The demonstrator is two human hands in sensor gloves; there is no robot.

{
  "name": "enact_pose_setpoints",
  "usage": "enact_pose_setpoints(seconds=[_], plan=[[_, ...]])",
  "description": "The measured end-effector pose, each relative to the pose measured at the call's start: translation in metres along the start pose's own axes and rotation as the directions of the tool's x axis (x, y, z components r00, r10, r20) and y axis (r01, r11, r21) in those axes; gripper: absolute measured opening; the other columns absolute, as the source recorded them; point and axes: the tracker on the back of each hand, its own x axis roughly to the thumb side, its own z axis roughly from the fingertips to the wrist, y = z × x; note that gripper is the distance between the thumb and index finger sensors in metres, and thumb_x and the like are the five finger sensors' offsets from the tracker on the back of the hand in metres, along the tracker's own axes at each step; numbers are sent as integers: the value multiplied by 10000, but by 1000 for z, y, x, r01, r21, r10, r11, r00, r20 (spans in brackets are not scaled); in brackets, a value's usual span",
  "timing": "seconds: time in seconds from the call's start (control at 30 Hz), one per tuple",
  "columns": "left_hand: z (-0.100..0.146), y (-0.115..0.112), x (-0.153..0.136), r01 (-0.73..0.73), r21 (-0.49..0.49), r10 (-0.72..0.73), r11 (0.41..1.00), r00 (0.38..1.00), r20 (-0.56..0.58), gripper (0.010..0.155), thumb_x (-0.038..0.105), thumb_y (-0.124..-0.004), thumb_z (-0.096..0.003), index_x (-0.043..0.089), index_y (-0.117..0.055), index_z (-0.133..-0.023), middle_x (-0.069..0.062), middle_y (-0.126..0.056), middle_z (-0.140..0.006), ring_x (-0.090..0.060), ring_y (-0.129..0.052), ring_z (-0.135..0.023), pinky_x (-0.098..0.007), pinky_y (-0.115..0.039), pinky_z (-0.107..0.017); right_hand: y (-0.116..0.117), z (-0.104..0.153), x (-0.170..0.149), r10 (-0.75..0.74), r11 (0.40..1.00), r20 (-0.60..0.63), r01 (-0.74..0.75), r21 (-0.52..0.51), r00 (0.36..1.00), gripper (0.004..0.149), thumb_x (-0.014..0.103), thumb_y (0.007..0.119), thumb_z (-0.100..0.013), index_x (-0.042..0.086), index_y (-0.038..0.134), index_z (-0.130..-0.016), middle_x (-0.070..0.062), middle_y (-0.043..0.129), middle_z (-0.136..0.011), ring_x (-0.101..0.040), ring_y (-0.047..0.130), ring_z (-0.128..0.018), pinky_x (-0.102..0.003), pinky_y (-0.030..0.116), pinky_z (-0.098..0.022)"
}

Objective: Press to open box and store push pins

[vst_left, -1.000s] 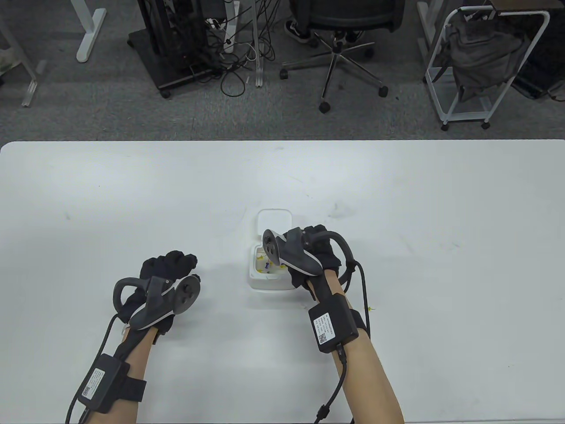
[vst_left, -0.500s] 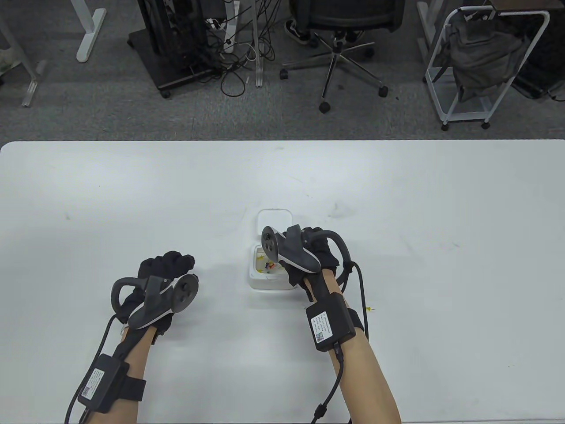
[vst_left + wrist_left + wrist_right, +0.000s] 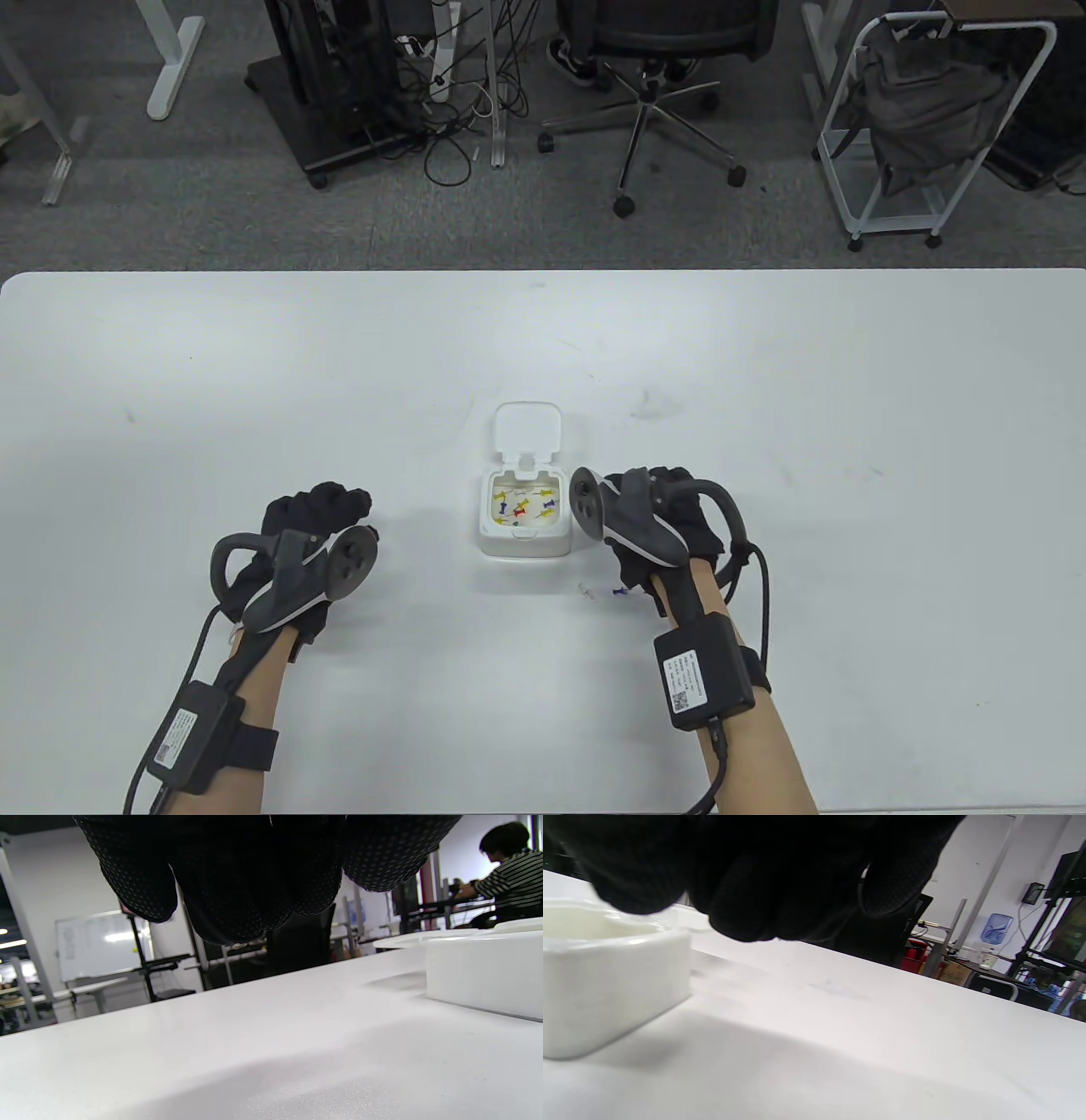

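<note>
The white box [image 3: 523,548] stands open at the table's middle, its lid [image 3: 529,431] flipped back away from me. Several yellow, blue and red push pins [image 3: 522,508] lie inside. My right hand [image 3: 670,497] is just right of the box, low over the table, fingers curled; I see nothing held in it. A clear pin [image 3: 584,590] and a blue pin [image 3: 619,591] lie loose by that wrist. My left hand [image 3: 339,503] rests left of the box, fingers curled, empty. The box wall also shows in the left wrist view [image 3: 479,971] and the right wrist view [image 3: 606,984].
The white table [image 3: 254,382] reaches to both sides. Beyond its far edge are an office chair [image 3: 662,51], a cable-laden stand [image 3: 339,85] and a white rack with a grey bag [image 3: 925,110].
My right hand has moved from over the box to its right and nearer to me, uncovering the pins inside. Two loose pins now show by its wrist. The left hand has hardly moved.
</note>
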Motion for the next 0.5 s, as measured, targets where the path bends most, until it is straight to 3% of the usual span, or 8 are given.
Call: enact_pose_setpoints(seconds=[0.5], plan=[[3, -2, 4, -16, -11, 16, 1000, 1000, 7, 507, 507, -699, -518, 312, -747, -984, 28, -830, -1004, -189, -984, -770, -500, -783, -738, 52, 51, -61, 60, 996, -132, -49, 81, 989, 508, 526, 805, -337, 347, 741, -807, 126, 948, -751, -176, 971, -699, -517, 739, -710]])
